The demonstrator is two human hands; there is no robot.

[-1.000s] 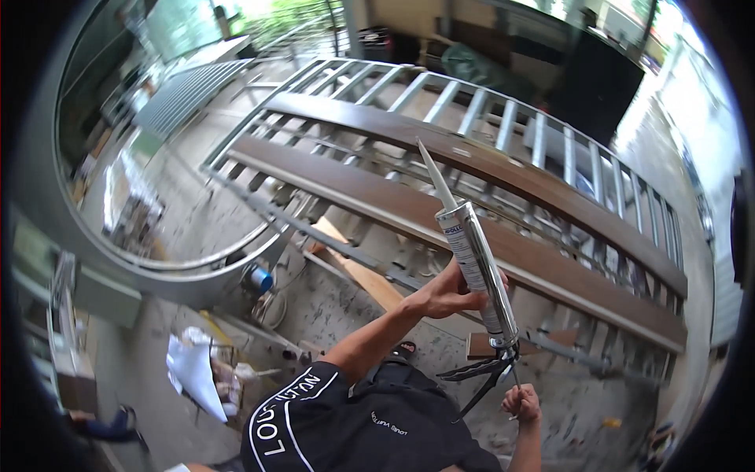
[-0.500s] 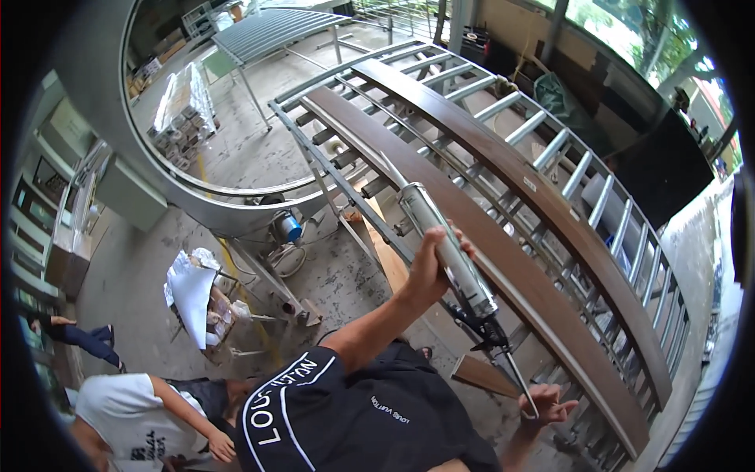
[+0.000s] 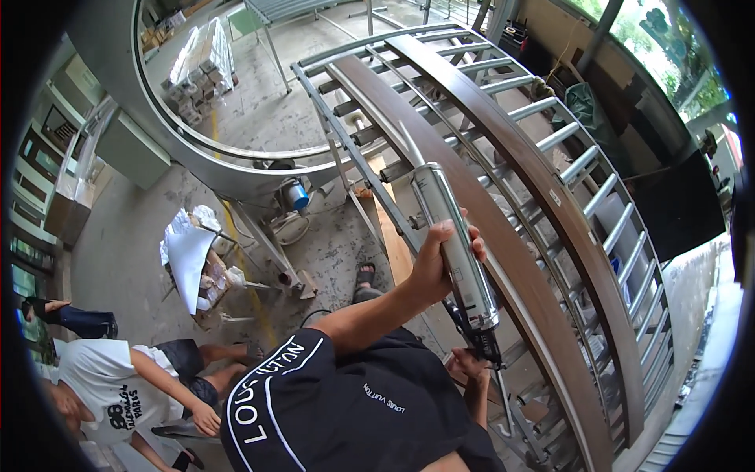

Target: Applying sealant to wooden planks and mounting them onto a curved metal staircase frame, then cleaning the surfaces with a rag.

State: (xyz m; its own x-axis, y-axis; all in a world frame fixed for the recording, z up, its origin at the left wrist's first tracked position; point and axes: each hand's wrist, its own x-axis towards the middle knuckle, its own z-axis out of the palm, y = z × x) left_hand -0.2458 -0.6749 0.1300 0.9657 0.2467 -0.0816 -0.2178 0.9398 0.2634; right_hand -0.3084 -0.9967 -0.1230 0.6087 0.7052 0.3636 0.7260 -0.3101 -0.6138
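Caulking gun (image 3: 468,287) slants in front of you, its long axis running from the metal rod (image 3: 503,401) at the near right to the pale nozzle (image 3: 411,145) at the far left. Your left hand (image 3: 435,256) is wrapped around its silver body; your right hand (image 3: 469,363) is nearer the rear, beside the black handle (image 3: 489,344), but how firmly it grips cannot be told. The nozzle tip shows against the near brown board (image 3: 528,287), by its pale left edge; whether they touch is unclear. That board and the far brown board (image 3: 543,177) curve from far left to near right along the roller rack (image 3: 582,164). Concrete floor (image 3: 326,244) spreads to your left, a seated person (image 3: 98,377) at the near left.
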